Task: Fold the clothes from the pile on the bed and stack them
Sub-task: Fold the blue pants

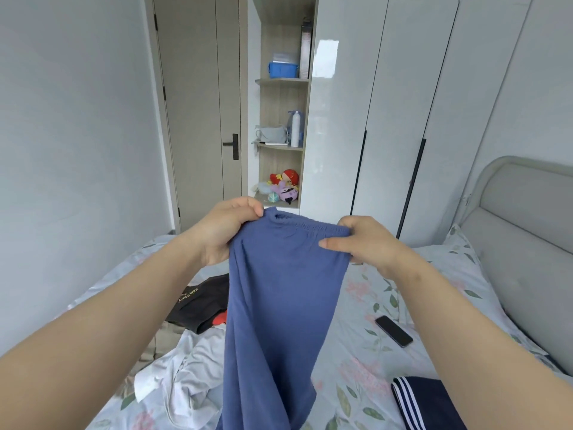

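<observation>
Blue trousers (279, 290) hang before the clothes pile (192, 367), phone (393, 331) lying rightward.

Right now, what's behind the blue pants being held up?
Poking out at their left edge: a black garment with lettering, a red scrap and crumpled white clothes, piled on the floral bedsheet. The blue pants hide the rest of that pile and the bed's middle.

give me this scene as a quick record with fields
held item: blue pants, hanging from the elastic waistband above the bed
left hand: grips the waistband's left end
right hand: grips the waistband's right end
pile: black garment and white garment, unfolded, left side
stack: navy striped garment, folded, right side
other: phone on the sheet
</observation>
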`<action>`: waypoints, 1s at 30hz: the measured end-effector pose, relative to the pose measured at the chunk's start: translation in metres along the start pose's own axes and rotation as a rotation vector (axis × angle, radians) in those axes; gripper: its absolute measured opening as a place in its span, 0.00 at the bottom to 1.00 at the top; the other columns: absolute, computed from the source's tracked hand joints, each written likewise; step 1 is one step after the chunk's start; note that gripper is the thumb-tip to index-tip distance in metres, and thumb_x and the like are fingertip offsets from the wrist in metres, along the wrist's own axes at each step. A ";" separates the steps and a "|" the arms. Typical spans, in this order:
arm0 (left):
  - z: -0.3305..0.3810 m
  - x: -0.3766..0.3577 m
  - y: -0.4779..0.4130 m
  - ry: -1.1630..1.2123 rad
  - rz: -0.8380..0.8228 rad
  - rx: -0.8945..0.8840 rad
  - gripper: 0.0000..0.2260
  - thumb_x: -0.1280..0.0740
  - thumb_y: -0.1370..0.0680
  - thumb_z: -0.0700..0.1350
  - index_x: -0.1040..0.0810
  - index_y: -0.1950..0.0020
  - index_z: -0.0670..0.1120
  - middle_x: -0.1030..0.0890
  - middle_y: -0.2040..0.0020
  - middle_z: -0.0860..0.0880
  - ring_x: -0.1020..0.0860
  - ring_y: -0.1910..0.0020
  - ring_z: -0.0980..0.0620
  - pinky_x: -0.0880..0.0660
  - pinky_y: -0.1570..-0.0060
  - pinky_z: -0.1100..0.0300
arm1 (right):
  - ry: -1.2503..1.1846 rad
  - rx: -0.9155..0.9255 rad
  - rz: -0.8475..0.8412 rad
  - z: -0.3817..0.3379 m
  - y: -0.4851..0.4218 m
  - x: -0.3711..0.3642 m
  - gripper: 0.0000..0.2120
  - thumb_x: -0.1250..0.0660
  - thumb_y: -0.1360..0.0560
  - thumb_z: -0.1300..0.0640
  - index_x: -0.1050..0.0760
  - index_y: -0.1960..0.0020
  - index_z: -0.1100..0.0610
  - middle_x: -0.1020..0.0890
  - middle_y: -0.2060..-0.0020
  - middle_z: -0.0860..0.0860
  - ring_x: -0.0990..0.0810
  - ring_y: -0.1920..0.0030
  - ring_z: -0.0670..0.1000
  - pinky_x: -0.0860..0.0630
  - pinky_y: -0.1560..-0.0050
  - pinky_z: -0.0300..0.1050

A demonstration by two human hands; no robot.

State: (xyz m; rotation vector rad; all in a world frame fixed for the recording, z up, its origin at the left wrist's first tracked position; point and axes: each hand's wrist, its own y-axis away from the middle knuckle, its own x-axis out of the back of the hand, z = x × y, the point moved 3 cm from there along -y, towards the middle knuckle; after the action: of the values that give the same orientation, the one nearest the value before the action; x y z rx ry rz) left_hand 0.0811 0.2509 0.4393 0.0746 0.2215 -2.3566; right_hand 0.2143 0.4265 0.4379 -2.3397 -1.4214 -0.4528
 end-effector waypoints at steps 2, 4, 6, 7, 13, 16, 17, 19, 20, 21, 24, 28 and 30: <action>0.007 0.003 -0.002 -0.050 0.009 -0.039 0.23 0.41 0.22 0.33 0.20 0.73 0.50 0.21 0.71 0.52 0.23 0.73 0.58 0.27 0.72 0.69 | -0.244 -0.061 -0.068 -0.007 0.000 0.002 0.09 0.28 0.29 0.63 0.28 0.60 0.57 0.19 0.64 0.52 0.20 0.68 0.46 0.24 0.69 0.38; 0.017 0.005 0.000 -0.054 -0.021 -0.075 0.14 0.34 0.24 0.38 0.17 0.67 0.50 0.18 0.67 0.52 0.21 0.69 0.58 0.24 0.69 0.68 | -0.446 -0.054 -0.066 -0.017 -0.001 0.007 0.08 0.29 0.29 0.66 0.27 0.56 0.58 0.17 0.62 0.53 0.17 0.65 0.48 0.21 0.67 0.41; 0.028 0.007 0.003 -0.050 -0.087 -0.079 0.05 0.29 0.32 0.44 0.18 0.58 0.50 0.17 0.62 0.51 0.19 0.65 0.56 0.22 0.66 0.65 | -0.579 -0.007 -0.117 -0.028 -0.001 0.013 0.11 0.28 0.32 0.65 0.24 0.52 0.58 0.15 0.61 0.52 0.16 0.62 0.49 0.21 0.67 0.41; 0.032 0.008 0.003 -0.099 -0.097 -0.055 0.09 0.28 0.35 0.44 0.18 0.55 0.50 0.17 0.59 0.49 0.18 0.64 0.55 0.22 0.66 0.64 | -0.582 0.017 -0.179 -0.032 0.000 0.014 0.14 0.28 0.35 0.64 0.23 0.50 0.58 0.15 0.59 0.52 0.16 0.60 0.49 0.21 0.66 0.40; 0.059 0.015 -0.003 -0.934 -0.087 0.044 0.10 0.24 0.32 0.48 0.17 0.54 0.45 0.17 0.55 0.48 0.21 0.56 0.53 0.24 0.49 0.59 | 0.216 -0.093 -0.341 -0.028 0.004 0.025 0.06 0.27 0.29 0.63 0.21 0.54 0.64 0.22 0.60 0.55 0.25 0.61 0.53 0.28 0.64 0.37; 0.061 0.020 -0.004 -0.756 -0.153 0.124 0.12 0.25 0.35 0.48 0.16 0.55 0.42 0.16 0.56 0.46 0.19 0.59 0.53 0.20 0.55 0.60 | 0.214 -0.023 -0.257 -0.027 0.002 0.030 0.03 0.30 0.27 0.61 0.22 0.58 0.60 0.23 0.64 0.50 0.28 0.61 0.48 0.30 0.61 0.37; 0.061 0.020 -0.003 -0.685 -0.176 0.133 0.11 0.26 0.34 0.46 0.17 0.55 0.42 0.16 0.56 0.45 0.18 0.60 0.53 0.20 0.58 0.61 | 0.067 -0.007 -0.251 -0.027 0.002 0.030 0.03 0.32 0.25 0.61 0.24 0.58 0.58 0.21 0.63 0.48 0.25 0.61 0.47 0.29 0.58 0.38; 0.061 0.021 -0.005 -0.684 -0.208 0.133 0.08 0.28 0.30 0.40 0.18 0.52 0.40 0.16 0.52 0.43 0.18 0.55 0.49 0.20 0.53 0.58 | -0.252 -0.019 -0.230 -0.024 0.000 0.029 0.02 0.36 0.23 0.62 0.25 0.54 0.58 0.18 0.60 0.48 0.21 0.59 0.46 0.24 0.54 0.41; 0.061 0.021 -0.006 -0.725 -0.212 0.133 0.08 0.28 0.29 0.37 0.18 0.51 0.39 0.17 0.50 0.41 0.18 0.52 0.46 0.21 0.48 0.55 | -0.346 -0.036 -0.212 -0.022 -0.001 0.029 0.02 0.37 0.23 0.63 0.25 0.53 0.58 0.18 0.60 0.49 0.19 0.59 0.46 0.23 0.55 0.41; 0.061 0.022 -0.007 -0.767 -0.202 0.136 0.08 0.28 0.28 0.36 0.18 0.50 0.38 0.17 0.50 0.40 0.19 0.51 0.44 0.22 0.46 0.52 | -0.397 -0.051 -0.204 -0.020 -0.002 0.030 0.02 0.37 0.23 0.63 0.26 0.53 0.59 0.17 0.60 0.50 0.19 0.61 0.46 0.21 0.58 0.41; 0.062 0.029 -0.013 -0.791 -0.164 0.119 0.03 0.30 0.26 0.39 0.18 0.55 0.40 0.16 0.54 0.43 0.18 0.57 0.49 0.21 0.53 0.60 | -0.479 -0.052 -0.225 -0.015 -0.004 0.033 0.03 0.37 0.24 0.64 0.26 0.55 0.60 0.17 0.62 0.51 0.18 0.64 0.46 0.20 0.64 0.39; 0.042 0.030 -0.030 -1.067 -0.075 0.125 0.07 0.34 0.21 0.44 0.19 0.53 0.43 0.19 0.58 0.49 0.23 0.58 0.53 0.27 0.61 0.65 | -0.073 -0.092 -0.135 0.004 -0.016 0.036 0.04 0.33 0.25 0.63 0.22 0.54 0.63 0.18 0.62 0.52 0.21 0.61 0.49 0.25 0.59 0.38; 0.014 0.026 -0.039 -1.140 -0.075 0.296 0.08 0.38 0.19 0.45 0.24 0.56 0.45 0.25 0.64 0.48 0.26 0.69 0.55 0.34 0.74 0.66 | 0.262 -0.161 -0.077 0.021 -0.027 0.031 0.06 0.34 0.24 0.62 0.24 0.59 0.62 0.24 0.66 0.51 0.28 0.68 0.47 0.33 0.69 0.32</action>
State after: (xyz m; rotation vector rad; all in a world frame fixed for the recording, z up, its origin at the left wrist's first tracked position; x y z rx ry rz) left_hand 0.0351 0.2578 0.4552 -1.1064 -0.6779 -2.1170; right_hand 0.2054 0.4715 0.4367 -2.2501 -1.3967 -0.8904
